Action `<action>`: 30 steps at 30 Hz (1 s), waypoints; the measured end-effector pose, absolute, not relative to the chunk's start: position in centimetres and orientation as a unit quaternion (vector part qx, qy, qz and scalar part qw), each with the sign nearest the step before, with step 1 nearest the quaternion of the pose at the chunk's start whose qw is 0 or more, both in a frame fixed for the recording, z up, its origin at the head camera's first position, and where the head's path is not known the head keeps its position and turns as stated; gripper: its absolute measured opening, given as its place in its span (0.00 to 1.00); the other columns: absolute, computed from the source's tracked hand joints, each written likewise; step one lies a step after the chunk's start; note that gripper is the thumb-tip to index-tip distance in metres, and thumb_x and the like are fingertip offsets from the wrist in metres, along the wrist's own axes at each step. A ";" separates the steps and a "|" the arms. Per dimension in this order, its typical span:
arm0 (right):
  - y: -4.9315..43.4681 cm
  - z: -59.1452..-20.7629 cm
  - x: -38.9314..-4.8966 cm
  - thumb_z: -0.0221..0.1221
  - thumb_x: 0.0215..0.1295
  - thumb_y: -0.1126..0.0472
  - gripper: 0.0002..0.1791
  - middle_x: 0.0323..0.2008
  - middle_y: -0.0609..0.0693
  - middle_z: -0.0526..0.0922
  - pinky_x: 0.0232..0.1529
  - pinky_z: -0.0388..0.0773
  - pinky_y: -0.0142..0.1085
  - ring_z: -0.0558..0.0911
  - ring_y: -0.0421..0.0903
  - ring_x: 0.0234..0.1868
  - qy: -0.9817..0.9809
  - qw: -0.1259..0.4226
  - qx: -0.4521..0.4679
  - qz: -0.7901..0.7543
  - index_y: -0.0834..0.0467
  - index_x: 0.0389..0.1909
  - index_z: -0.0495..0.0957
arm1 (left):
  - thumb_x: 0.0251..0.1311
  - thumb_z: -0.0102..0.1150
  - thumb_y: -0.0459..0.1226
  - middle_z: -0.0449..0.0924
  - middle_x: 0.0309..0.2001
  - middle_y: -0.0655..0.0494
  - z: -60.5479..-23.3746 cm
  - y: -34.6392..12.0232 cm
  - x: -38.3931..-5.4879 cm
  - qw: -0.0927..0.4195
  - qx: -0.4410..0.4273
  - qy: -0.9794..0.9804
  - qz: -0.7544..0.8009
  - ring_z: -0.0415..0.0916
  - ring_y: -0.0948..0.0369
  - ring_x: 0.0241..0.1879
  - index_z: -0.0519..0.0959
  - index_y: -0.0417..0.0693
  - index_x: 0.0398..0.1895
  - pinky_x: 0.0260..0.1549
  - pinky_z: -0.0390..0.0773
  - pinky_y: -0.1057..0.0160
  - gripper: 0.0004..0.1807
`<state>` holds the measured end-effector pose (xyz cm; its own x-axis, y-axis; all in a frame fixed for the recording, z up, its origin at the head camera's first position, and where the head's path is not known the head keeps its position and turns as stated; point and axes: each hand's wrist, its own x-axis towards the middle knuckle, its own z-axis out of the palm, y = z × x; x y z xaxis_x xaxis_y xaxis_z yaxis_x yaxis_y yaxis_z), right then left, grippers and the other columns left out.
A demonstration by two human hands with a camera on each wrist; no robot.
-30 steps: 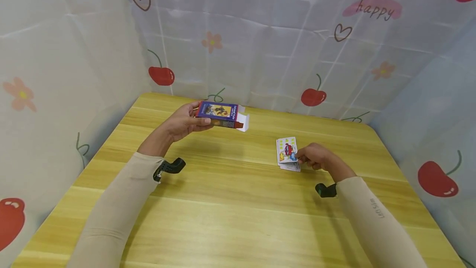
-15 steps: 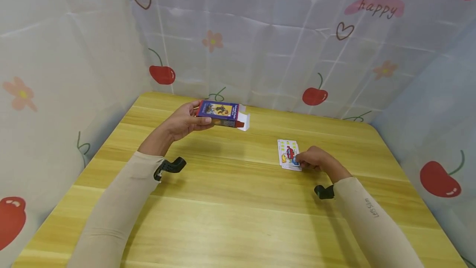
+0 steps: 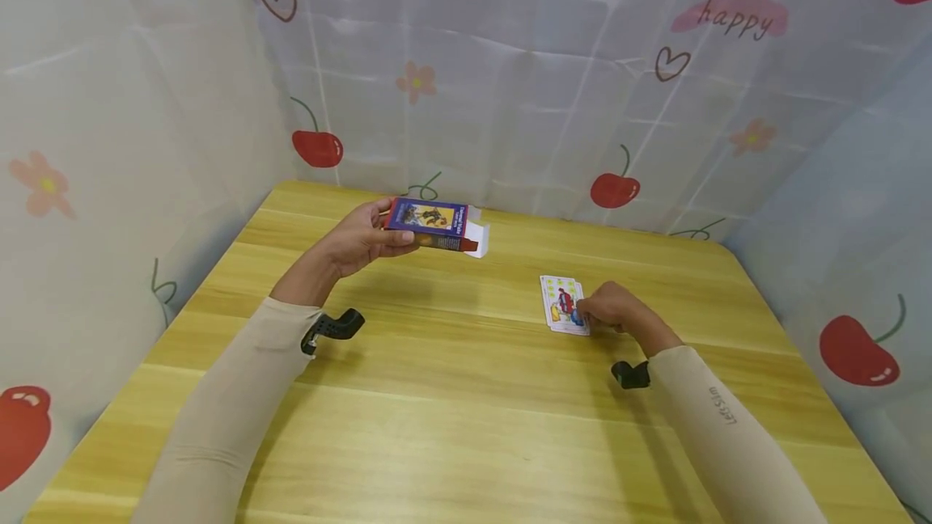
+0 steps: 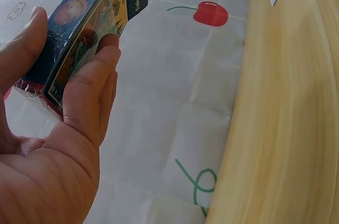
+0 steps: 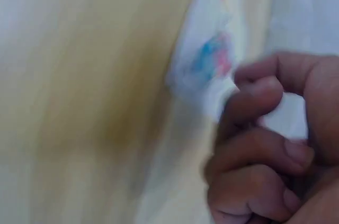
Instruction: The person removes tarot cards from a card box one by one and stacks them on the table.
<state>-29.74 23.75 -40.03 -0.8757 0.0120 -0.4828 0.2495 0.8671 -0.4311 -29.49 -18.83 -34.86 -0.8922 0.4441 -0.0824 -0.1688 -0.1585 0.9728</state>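
Observation:
My left hand (image 3: 357,239) holds a blue-and-red tarot card box (image 3: 428,217) above the table, its flap end pointing right. The open white flap (image 3: 476,239) sticks out at that end. In the left wrist view, thumb and fingers clasp the box (image 4: 85,28) from both sides. A small pile of white-bordered tarot cards (image 3: 559,302) lies to the right of the box, slightly fanned, with a red-and-yellow picture on top. My right hand (image 3: 610,306) pinches the pile's right edge between thumb and forefinger, the other fingers curled in. The right wrist view of the cards (image 5: 212,57) is blurred.
The wooden table (image 3: 437,411) runs up to a pale curtain (image 3: 495,103) printed with cherries, flowers and hearts, which also hangs at both sides. Black wrist cameras (image 3: 335,323) jut from both sleeves over the table.
The top card, raised and tilted a second ago, has come down flat onto the pile. My right hand has shifted slightly left. The left hand and box stay in place.

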 end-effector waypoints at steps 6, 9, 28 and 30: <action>20.0 -37.2 -29.0 0.51 0.71 0.48 0.19 0.23 0.48 0.73 0.16 0.61 0.33 0.59 0.41 0.15 0.915 0.139 0.019 -0.377 0.56 0.24 0.70 | 0.63 0.60 0.27 0.72 0.56 0.49 -35.0 -18.8 -29.5 0.206 0.114 0.614 0.754 0.81 0.60 0.49 0.51 0.44 0.76 0.54 0.83 0.58 0.42; 17.6 -35.1 -28.6 0.52 0.73 0.46 0.20 0.22 0.47 0.72 0.17 0.60 0.34 0.58 0.40 0.14 0.896 0.138 -0.018 -0.421 0.58 0.28 0.73 | 0.63 0.60 0.27 0.72 0.56 0.50 -35.0 -18.7 -29.5 0.203 0.116 0.613 0.755 0.81 0.60 0.49 0.51 0.43 0.76 0.52 0.84 0.60 0.41; 8.4 -30.2 -30.3 0.54 0.71 0.51 0.18 0.20 0.47 0.69 0.16 0.49 0.31 0.50 0.39 0.14 0.864 0.193 -0.074 -0.458 0.62 0.40 0.84 | 0.61 0.61 0.26 0.72 0.55 0.49 -34.9 -18.5 -29.5 0.196 0.129 0.621 0.747 0.80 0.60 0.48 0.52 0.42 0.75 0.51 0.85 0.59 0.41; 8.2 -30.4 -30.5 0.54 0.71 0.52 0.18 0.21 0.48 0.71 0.16 0.48 0.31 0.50 0.38 0.13 0.867 0.196 -0.073 -0.452 0.62 0.38 0.84 | 0.62 0.60 0.26 0.72 0.55 0.49 -34.8 -18.5 -29.4 0.195 0.129 0.622 0.748 0.80 0.60 0.48 0.52 0.42 0.75 0.50 0.85 0.60 0.41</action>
